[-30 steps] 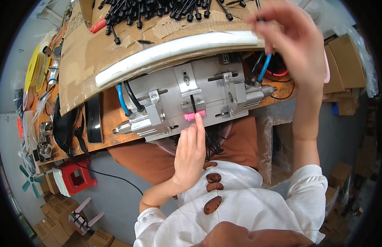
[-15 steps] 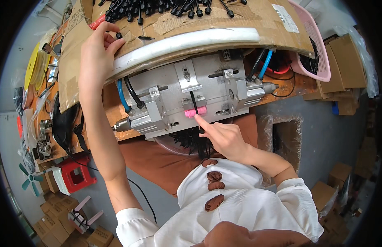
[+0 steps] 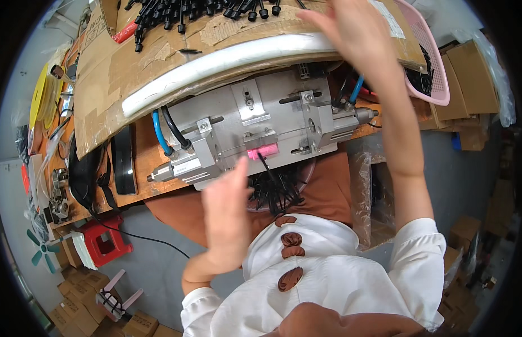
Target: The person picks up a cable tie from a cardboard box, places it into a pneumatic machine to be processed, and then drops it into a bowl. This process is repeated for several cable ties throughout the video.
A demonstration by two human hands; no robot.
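Observation:
A pink block (image 3: 263,151) sits at the front of a grey metal fixture (image 3: 227,135). One black stem-like part (image 3: 264,163) leans from the block down over a pile of similar black parts (image 3: 278,191) in a clear bowl on my lap. My left hand (image 3: 230,216), smeared by motion, is raised in front of the fixture, left of that pile; its grip is unclear. Over the cardboard's far right reaches my right hand (image 3: 356,31), thumb spread wide, other fingers partly cut off by the upper edge. Loose black parts (image 3: 188,11) lie heaped on the cardboard.
A white padded roll (image 3: 227,59) lines the near edge of the cardboard (image 3: 98,106). Blue hoses (image 3: 160,135) and cylinders flank the fixture. A pink basket (image 3: 441,84) stands at the right, a red stool (image 3: 106,238) at lower left.
My left hand has come down from the cardboard to the fixture's front. My right hand has left the pink block for the far right of the cardboard. The black part there has tipped toward me.

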